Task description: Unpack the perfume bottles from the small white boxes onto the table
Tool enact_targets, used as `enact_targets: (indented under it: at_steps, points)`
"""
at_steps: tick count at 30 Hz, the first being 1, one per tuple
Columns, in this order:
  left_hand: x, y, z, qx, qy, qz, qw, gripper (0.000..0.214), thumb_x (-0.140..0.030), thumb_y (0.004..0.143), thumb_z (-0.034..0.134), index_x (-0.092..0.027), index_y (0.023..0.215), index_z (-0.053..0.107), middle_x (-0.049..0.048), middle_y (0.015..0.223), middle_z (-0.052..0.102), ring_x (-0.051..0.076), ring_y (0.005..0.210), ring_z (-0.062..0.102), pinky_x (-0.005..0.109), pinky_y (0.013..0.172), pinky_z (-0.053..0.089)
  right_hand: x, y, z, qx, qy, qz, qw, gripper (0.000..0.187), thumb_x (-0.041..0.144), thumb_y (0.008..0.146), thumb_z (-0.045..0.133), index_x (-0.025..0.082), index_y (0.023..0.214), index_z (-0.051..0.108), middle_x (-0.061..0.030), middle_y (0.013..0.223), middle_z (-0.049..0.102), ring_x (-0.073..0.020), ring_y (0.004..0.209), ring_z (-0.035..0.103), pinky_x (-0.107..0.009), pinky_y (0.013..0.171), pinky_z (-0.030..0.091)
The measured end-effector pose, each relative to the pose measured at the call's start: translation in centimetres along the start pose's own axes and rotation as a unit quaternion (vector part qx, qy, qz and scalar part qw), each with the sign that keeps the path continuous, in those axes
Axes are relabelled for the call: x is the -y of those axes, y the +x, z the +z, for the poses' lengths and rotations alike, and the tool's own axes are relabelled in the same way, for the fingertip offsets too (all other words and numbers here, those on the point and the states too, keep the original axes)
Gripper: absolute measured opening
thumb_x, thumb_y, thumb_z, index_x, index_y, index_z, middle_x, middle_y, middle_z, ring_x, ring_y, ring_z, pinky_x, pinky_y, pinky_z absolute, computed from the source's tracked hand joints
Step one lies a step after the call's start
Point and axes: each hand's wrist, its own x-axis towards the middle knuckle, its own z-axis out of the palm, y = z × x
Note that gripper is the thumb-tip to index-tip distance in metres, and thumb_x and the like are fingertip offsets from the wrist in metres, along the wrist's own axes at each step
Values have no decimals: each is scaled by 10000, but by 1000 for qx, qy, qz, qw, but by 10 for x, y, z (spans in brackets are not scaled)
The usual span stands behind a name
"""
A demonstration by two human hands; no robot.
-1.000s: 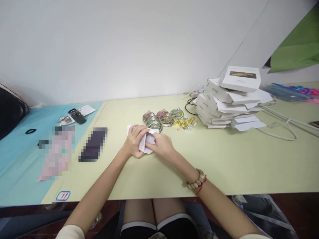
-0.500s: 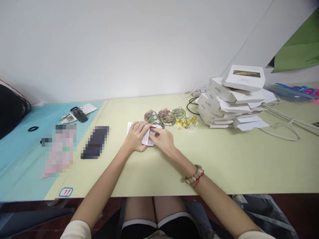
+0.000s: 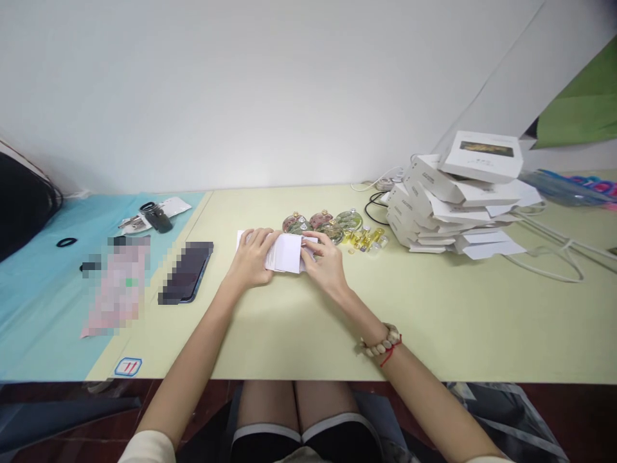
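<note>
A small white cardboard box (image 3: 288,253) lies on its side near the middle of the table. My left hand (image 3: 252,258) wraps over its left part, fingers on top and thumb at the near edge. At the right end, the bent fingers of my right hand (image 3: 326,262) grip the box by its end flaps. The inside of the box is hidden. Just beyond it sit several round, flat glass bottles (image 3: 349,220), pinkish and green, with small stoppers. Beside them lie several small yellow vials (image 3: 371,239).
White boxes (image 3: 434,209) are piled at the right, with cables (image 3: 563,247) beside them. On the left are a phone (image 3: 189,273), a pink packet (image 3: 118,283), a dark jar (image 3: 157,217) and a black ring (image 3: 66,242) on a blue cloth.
The white box has turned so a blank face shows between my hands. My right hand has shifted to its right end, and my left hand slightly left. The view has moved a little.
</note>
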Motion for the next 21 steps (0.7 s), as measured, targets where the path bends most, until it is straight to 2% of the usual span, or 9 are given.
enact_targets:
  at_steps: [5, 8, 10, 13, 15, 21]
  points:
    - [7, -8, -5, 13, 14, -44, 999, 749, -123, 553, 503, -184, 1282, 344, 124, 1250, 435, 305, 1201, 361, 476, 1035, 172, 0, -5, 7, -27, 21, -10, 999, 206, 215, 788, 482, 182, 832, 680, -76, 1077, 567, -174, 997, 544, -302, 879, 440]
    - [-3, -10, -4, 18, -2, -46, 999, 865, -212, 579, 552, -177, 1367, 194, 133, 1386, 282, 339, 1310, 189, 519, 1053, 92, 2, -9, 12, -20, 26, -19, 999, 209, 208, 792, 470, 178, 845, 670, -84, 1066, 557, -181, 1008, 535, -306, 869, 452]
    - [-12, -8, -1, 26, -15, -20, 999, 891, -312, 588, 602, -184, 1368, 191, 130, 1410, 241, 344, 1326, 143, 520, 1060, 70, 3, -10, 13, 2, 36, -25, 999, 213, 203, 795, 463, 181, 849, 667, -82, 1070, 547, -173, 953, 555, -297, 814, 483]
    - [-18, -3, 2, 29, -22, 13, 999, 722, -360, 637, 617, -210, 1285, 337, 115, 1322, 374, 293, 1284, 267, 468, 1077, 98, 4, -12, 13, 23, 48, -16, 998, 225, 224, 800, 466, 185, 895, 667, -84, 1117, 516, -150, 838, 583, -262, 660, 524]
    - [-16, -1, 3, 27, -20, 11, 999, 623, -344, 663, 611, -217, 1232, 391, 106, 1242, 448, 260, 1225, 355, 444, 1074, 134, 5, -11, 12, 18, 55, -2, 998, 236, 251, 803, 477, 185, 930, 664, -91, 1161, 491, -155, 843, 588, -244, 587, 529]
    - [-4, -1, 0, 4, -2, -18, 1000, 649, -265, 641, 634, -224, 1238, 383, 101, 1223, 465, 257, 1198, 382, 447, 1060, 164, 7, -10, 9, 1, 90, 15, 996, 247, 294, 815, 488, 210, 973, 659, -79, 1196, 489, -188, 965, 572, -264, 617, 571]
